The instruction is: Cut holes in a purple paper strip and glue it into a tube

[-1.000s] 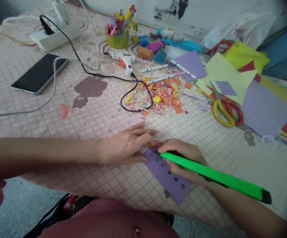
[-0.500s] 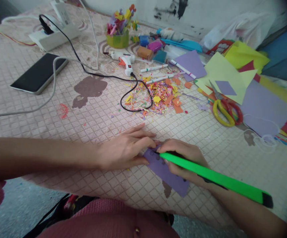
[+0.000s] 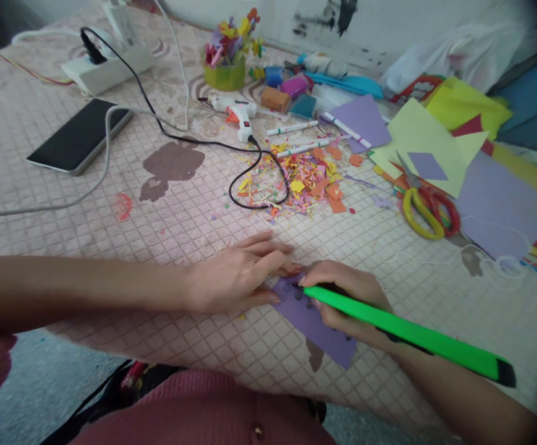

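Note:
A strip of purple paper (image 3: pixel 330 337) lies slanted on the tablecloth, marked with small dark round spots and a circle outline near its upper end. My left hand (image 3: pixel 238 275) lies flat with fingers spread; its thumb and index finger rest at the strip's upper left end. My right hand (image 3: pixel 349 287) pinches a long bright green pen-shaped tool (image 3: pixel 407 330) with a black end close to its tip. That dark tip touches the paper beside the spots; its exact kind I cannot make out. My right fingers cover part of the strip.
Paper scraps (image 3: pixel 303 176) lie ahead, near a white glue gun (image 3: pixel 240 114) with a looped black cord. Red and yellow scissors (image 3: pixel 428 207) and coloured sheets (image 3: pixel 504 204) are at right. A phone (image 3: pixel 78 137) and power strip (image 3: pixel 105 68) sit at left.
The whole view has shifted slightly, moving the scene a little to the right. Both hands keep nearly the same pose; the green tool's tip stays among the spots on the strip.

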Tool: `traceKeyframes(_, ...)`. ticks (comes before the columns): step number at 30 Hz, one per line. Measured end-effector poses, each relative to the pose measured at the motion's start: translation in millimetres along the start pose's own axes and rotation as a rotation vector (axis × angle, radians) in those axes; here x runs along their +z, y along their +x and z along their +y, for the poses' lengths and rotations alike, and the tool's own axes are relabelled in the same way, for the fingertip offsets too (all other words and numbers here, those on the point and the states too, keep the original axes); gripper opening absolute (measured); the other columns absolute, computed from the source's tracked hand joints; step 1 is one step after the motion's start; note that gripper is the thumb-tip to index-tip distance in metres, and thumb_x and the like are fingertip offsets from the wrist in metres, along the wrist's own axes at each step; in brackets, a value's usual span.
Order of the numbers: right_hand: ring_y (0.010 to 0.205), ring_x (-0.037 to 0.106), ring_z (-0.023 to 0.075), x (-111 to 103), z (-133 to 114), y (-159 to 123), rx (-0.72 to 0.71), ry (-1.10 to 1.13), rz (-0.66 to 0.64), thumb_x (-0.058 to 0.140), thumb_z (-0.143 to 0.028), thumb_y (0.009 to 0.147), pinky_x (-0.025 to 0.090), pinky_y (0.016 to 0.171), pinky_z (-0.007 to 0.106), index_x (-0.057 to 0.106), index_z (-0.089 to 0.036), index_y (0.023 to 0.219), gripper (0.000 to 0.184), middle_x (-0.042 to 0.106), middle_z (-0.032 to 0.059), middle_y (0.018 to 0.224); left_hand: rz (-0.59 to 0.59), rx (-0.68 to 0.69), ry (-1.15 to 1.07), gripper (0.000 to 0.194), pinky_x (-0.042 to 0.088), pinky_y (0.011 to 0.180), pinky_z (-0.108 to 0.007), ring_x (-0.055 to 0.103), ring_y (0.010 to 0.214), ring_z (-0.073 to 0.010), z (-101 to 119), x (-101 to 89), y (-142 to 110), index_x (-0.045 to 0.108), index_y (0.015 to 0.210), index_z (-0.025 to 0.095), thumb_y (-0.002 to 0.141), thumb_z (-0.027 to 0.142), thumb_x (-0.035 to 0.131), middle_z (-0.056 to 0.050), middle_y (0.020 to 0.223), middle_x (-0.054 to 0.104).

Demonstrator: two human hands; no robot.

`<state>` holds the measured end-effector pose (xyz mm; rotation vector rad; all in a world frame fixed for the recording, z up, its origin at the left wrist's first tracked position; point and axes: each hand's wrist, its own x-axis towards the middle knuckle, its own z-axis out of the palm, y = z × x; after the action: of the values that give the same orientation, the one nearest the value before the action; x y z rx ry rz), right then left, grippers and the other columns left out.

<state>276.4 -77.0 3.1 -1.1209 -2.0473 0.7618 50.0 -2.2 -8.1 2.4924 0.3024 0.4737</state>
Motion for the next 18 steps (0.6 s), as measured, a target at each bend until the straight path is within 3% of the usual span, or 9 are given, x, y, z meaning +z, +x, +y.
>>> traceKeyframes(11, 0.082, 0.069, 0.0162, 2.3, -4.1, -3.2, 0.000, -0.043, 0.009, 0.054, -0.008, 0.078, 0.057, 0.071, 0.027, 0.061, -0.024, 0.099, 0.027, 0.071, 0.0036, 0.089, 0.078, 0.016, 0.106, 0.037, 0.025, 0.115, -0.049, 0.053, 0.123, -0.0247, 3.9, 5.4, -1.9, 0.048, 0.119, 0.014, 0.092, 0.037, 0.059, -0.011, 0.118, 0.065)
traceKeyframes(18, 0.078, 0.068, 0.0117, 5.9, -0.1, -3.5, 0.031, -0.018, 0.058, 0.055, -0.009, 0.079, 0.054, 0.070, 0.022, 0.063, -0.021, 0.095, 0.022, 0.071, 0.0013, 0.087, 0.001, 0.006, -0.087, 0.038, 0.026, 0.116, -0.047, 0.048, 0.130, -0.0235, -0.5, 0.2, 2.1, 0.047, 0.121, 0.014, 0.088, 0.021, 0.064, -0.010, 0.123, 0.064)
